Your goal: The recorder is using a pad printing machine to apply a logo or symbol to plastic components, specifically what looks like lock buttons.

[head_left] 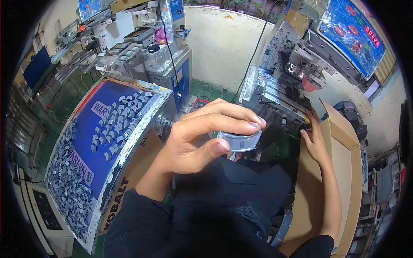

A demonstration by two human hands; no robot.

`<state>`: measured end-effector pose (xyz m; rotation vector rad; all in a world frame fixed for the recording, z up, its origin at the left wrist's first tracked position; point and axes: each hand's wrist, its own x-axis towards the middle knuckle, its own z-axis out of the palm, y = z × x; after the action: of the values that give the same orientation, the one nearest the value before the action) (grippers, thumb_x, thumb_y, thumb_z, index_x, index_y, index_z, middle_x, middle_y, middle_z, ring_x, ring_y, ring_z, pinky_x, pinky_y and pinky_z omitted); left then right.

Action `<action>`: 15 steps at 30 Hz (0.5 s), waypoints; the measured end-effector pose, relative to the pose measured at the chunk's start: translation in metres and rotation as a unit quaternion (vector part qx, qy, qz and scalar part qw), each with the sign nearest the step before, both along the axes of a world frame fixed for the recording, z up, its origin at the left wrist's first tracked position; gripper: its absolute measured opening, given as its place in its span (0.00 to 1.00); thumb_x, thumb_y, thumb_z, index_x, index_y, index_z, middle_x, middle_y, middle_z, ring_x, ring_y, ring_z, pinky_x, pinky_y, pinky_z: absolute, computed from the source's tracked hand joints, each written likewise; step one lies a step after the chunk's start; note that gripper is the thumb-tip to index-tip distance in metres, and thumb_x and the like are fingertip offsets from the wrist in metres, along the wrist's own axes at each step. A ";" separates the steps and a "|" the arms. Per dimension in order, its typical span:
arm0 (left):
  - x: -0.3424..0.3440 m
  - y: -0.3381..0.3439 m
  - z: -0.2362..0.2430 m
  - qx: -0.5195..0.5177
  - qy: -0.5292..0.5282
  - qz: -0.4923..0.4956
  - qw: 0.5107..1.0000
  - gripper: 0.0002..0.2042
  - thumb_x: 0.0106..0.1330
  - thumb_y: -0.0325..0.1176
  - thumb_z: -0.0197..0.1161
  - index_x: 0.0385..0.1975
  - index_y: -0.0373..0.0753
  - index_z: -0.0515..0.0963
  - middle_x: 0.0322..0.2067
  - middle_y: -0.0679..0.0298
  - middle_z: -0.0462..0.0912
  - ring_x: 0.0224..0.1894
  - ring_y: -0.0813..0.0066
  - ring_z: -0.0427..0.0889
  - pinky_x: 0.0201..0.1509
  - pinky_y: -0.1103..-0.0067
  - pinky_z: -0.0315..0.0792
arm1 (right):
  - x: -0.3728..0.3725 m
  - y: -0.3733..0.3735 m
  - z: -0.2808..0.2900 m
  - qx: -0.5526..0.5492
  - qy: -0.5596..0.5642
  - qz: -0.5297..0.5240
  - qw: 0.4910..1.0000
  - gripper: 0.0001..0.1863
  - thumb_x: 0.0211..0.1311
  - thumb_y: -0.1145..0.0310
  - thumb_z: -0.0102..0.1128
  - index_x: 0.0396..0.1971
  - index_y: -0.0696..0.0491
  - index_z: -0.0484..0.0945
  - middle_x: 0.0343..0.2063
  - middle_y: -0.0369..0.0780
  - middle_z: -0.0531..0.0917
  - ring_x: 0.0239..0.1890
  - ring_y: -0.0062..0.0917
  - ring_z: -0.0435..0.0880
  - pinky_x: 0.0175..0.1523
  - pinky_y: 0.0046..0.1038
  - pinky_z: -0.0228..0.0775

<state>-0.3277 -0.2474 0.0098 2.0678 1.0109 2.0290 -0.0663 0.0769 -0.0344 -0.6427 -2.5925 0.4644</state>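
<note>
My left hand [193, 137] is raised in front of my dark clothing. Its thumb and fingers pinch a small curved grey plastic piece [242, 142], which bears a dark padlock mark on its face. Over on the right, my right hand [316, 139] reaches to the front of a printing machine [279, 96], with thumb and forefinger apart beside its dark metal fixture. I see nothing between those fingers, though their tips are partly lost against the dark metal.
To my left a blue-topped table [97, 116] carries many small grey curved pieces [118, 122], in rows and in a heap. An open cardboard box [346, 172] stands under my right forearm. A second machine [165, 64] is at the back left, and a control panel [352, 36] hangs at upper right.
</note>
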 end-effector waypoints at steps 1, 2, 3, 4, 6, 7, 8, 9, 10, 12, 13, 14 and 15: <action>0.000 0.000 0.000 0.000 0.001 -0.001 1.000 0.24 0.76 0.50 0.57 0.48 0.30 0.83 0.47 0.43 0.84 0.50 0.55 0.83 0.54 0.64 0.76 | 0.000 0.000 0.000 -0.001 0.001 0.001 1.000 0.36 0.69 0.68 0.58 0.75 0.49 0.57 0.78 0.47 0.50 0.79 0.44 0.50 0.79 0.40 0.47; 0.000 0.000 0.000 -0.001 0.001 -0.001 1.000 0.24 0.76 0.50 0.57 0.48 0.30 0.83 0.47 0.43 0.84 0.50 0.55 0.83 0.54 0.64 0.76 | 0.000 0.000 0.000 -0.001 0.002 0.002 1.000 0.36 0.70 0.68 0.57 0.75 0.49 0.57 0.78 0.47 0.50 0.79 0.44 0.50 0.79 0.40 0.47; 0.003 -0.001 -0.001 -0.010 -0.025 -0.010 1.000 0.24 0.76 0.50 0.57 0.48 0.31 0.83 0.47 0.42 0.84 0.50 0.55 0.83 0.54 0.64 0.76 | 0.000 0.000 0.001 -0.001 0.002 0.001 1.000 0.36 0.70 0.68 0.57 0.75 0.49 0.57 0.78 0.47 0.50 0.79 0.44 0.50 0.79 0.40 0.47; 0.003 -0.003 0.000 -0.010 -0.025 -0.009 1.000 0.24 0.76 0.50 0.57 0.48 0.31 0.83 0.47 0.42 0.84 0.50 0.55 0.83 0.54 0.64 0.76 | 0.000 0.000 0.000 -0.005 0.002 0.002 1.000 0.36 0.70 0.68 0.57 0.75 0.49 0.56 0.78 0.47 0.50 0.80 0.44 0.49 0.79 0.41 0.47; 0.003 -0.005 0.002 -0.022 -0.026 -0.001 0.999 0.24 0.76 0.50 0.57 0.48 0.31 0.83 0.47 0.43 0.84 0.50 0.55 0.83 0.54 0.64 0.76 | -0.001 -0.001 0.000 -0.013 0.001 0.002 1.000 0.36 0.70 0.68 0.57 0.76 0.48 0.56 0.78 0.47 0.49 0.80 0.45 0.48 0.79 0.41 0.47; 0.003 -0.005 0.002 -0.021 -0.026 -0.002 0.999 0.24 0.76 0.50 0.57 0.48 0.31 0.83 0.47 0.43 0.84 0.50 0.55 0.83 0.54 0.64 0.76 | -0.001 -0.001 -0.001 -0.012 0.001 0.001 1.000 0.36 0.70 0.68 0.57 0.76 0.48 0.56 0.78 0.47 0.49 0.80 0.45 0.48 0.79 0.41 0.47; 0.003 -0.005 0.002 -0.019 -0.026 -0.003 0.999 0.24 0.75 0.50 0.58 0.48 0.30 0.83 0.47 0.43 0.84 0.50 0.55 0.83 0.55 0.64 0.76 | -0.001 -0.001 -0.003 0.005 0.012 -0.001 1.000 0.36 0.69 0.67 0.58 0.75 0.48 0.57 0.78 0.47 0.52 0.78 0.45 0.53 0.78 0.42 0.49; 0.003 -0.004 0.002 -0.016 -0.025 -0.005 1.000 0.24 0.75 0.50 0.58 0.48 0.30 0.83 0.47 0.43 0.84 0.50 0.55 0.83 0.55 0.64 0.76 | 0.000 -0.001 -0.003 0.024 0.022 -0.004 0.999 0.36 0.69 0.66 0.59 0.75 0.48 0.59 0.77 0.47 0.55 0.76 0.46 0.57 0.77 0.42 0.52; 0.002 -0.003 0.002 -0.016 -0.025 -0.006 1.000 0.24 0.75 0.50 0.58 0.48 0.30 0.83 0.47 0.43 0.84 0.50 0.55 0.83 0.55 0.64 0.76 | -0.001 -0.005 0.000 0.023 0.023 -0.005 0.999 0.36 0.69 0.66 0.59 0.75 0.48 0.59 0.77 0.47 0.55 0.76 0.46 0.57 0.77 0.42 0.52; -0.001 0.001 0.002 -0.017 0.006 -0.003 1.000 0.23 0.75 0.49 0.59 0.50 0.30 0.83 0.49 0.42 0.83 0.52 0.54 0.82 0.55 0.64 0.76 | -0.001 -0.014 0.006 0.246 -0.029 -0.060 0.967 0.32 0.65 0.64 0.63 0.69 0.50 0.68 0.71 0.47 0.66 0.69 0.45 0.68 0.71 0.42 0.59; 0.001 0.003 0.002 -0.014 0.010 -0.010 1.000 0.23 0.75 0.49 0.59 0.50 0.30 0.83 0.49 0.42 0.83 0.52 0.54 0.82 0.55 0.64 0.76 | -0.003 -0.021 0.010 0.280 0.003 -0.052 0.959 0.29 0.63 0.64 0.66 0.64 0.51 0.72 0.66 0.47 0.71 0.65 0.44 0.71 0.69 0.42 0.60; 0.002 0.009 -0.002 -0.037 0.003 -0.006 0.999 0.23 0.75 0.48 0.59 0.51 0.30 0.83 0.50 0.42 0.83 0.53 0.54 0.82 0.56 0.64 0.75 | -0.008 -0.032 0.014 0.312 0.032 -0.046 0.949 0.26 0.61 0.63 0.68 0.59 0.53 0.77 0.62 0.46 0.76 0.61 0.42 0.74 0.66 0.41 0.62; 0.004 0.016 -0.007 -0.061 -0.003 -0.003 0.998 0.23 0.75 0.47 0.60 0.52 0.30 0.83 0.51 0.42 0.83 0.54 0.53 0.82 0.57 0.63 0.75 | -0.012 -0.044 0.019 0.276 0.068 0.002 0.959 0.22 0.59 0.63 0.70 0.52 0.54 0.80 0.55 0.45 0.81 0.59 0.41 0.77 0.64 0.41 0.64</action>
<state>-0.3237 -0.2314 0.0027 1.9992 1.0970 1.9184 -0.0786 0.0325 -0.0150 -0.3919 -2.4255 -0.2114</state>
